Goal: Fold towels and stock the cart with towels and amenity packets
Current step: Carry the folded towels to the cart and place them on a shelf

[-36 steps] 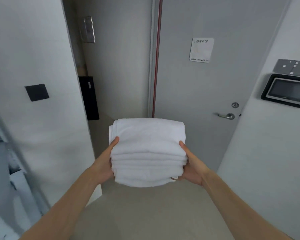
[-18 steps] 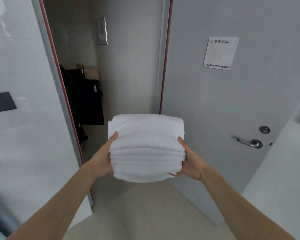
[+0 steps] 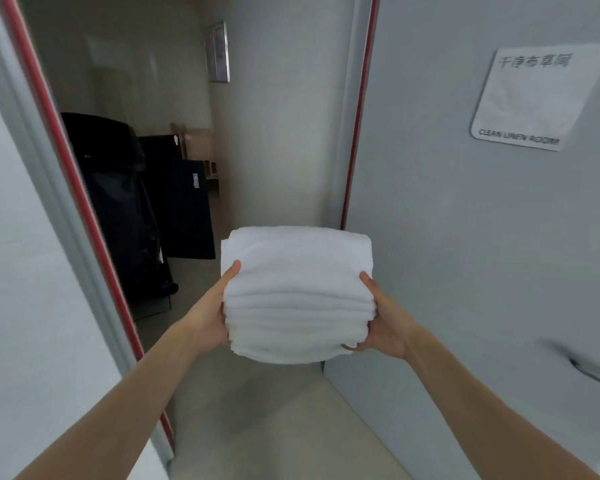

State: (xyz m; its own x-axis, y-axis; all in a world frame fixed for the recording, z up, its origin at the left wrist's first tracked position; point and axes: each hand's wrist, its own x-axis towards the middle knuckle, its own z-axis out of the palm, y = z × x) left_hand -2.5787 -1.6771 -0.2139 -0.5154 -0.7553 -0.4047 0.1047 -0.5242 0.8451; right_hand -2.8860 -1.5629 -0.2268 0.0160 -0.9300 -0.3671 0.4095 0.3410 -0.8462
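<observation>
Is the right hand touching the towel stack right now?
Touching. The head view shows the right hand gripping the towel stack, thumb pressed on its top and fingers curled beneath.

Towel stack held at centre, in front of an open doorway.
Stack of folded towels (image 3: 298,292) sits between left hand (image 3: 210,315) on its left side and right hand (image 3: 387,323) on its right side, thumbs on top. Door (image 3: 465,237) stands right of the stack, with a sign (image 3: 534,98) on its upper part and a door handle (image 3: 596,372) low at far right. Door frame (image 3: 66,188) runs down the left. Behind the stack, through the doorway, dark bags or cases (image 3: 136,209) stand at left on the floor (image 3: 257,410); a wall plaque (image 3: 218,51) hangs above, further back.
</observation>
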